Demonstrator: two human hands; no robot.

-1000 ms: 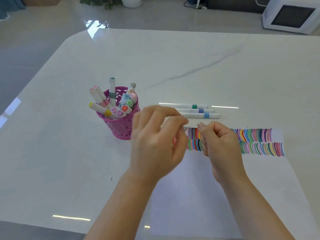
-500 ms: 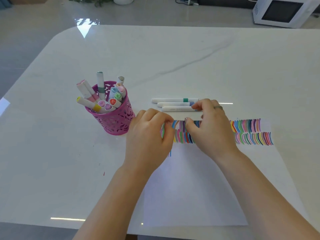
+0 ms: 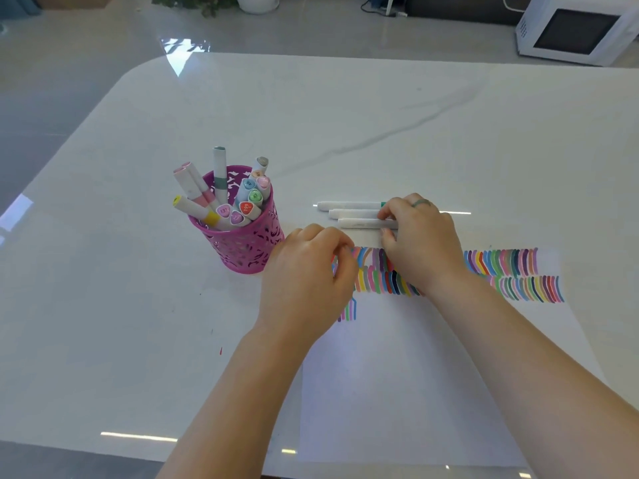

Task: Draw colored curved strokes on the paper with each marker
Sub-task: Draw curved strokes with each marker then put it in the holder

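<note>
Markers (image 3: 220, 174) upright in pink cup (image 3: 242, 250); right hand (image 3: 422, 243) grasps loose marker (image 3: 363, 223); left hand (image 3: 304, 274) curled, grasp unclear.

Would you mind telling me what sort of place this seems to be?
Probably a room in a home, perhaps a living or dining area: a white marble-look table on a glossy floor, with a microwave and a potted plant beyond.

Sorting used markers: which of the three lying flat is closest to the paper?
The front marker, just beyond the paper; the middle marker and back marker lie behind it.
</note>
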